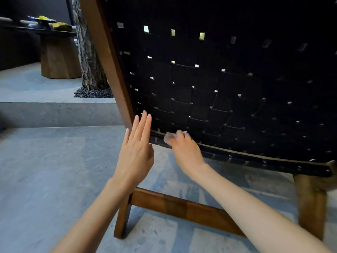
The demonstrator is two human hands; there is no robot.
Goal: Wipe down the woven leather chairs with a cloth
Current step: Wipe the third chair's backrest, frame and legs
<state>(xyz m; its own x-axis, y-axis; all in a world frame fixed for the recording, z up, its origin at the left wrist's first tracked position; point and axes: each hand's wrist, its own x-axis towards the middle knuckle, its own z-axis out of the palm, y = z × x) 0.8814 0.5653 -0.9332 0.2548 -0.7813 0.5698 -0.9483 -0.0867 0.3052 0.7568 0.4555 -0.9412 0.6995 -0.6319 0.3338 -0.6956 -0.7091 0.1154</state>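
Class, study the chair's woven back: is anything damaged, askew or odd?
Nothing is plainly broken. On the woven back, several lower-middle straps bow outward with lifted edges and look looser than those above.

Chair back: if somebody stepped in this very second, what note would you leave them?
Left hand: open, fingers straight, by the lower left corner of the chair's woven back.
Right hand: holds a small pale cloth against the bottom edge of the back.
Done: cannot tell how much is wiped; no marks show.
Left: probably wipe along the bottom edge, then the wooden frame.
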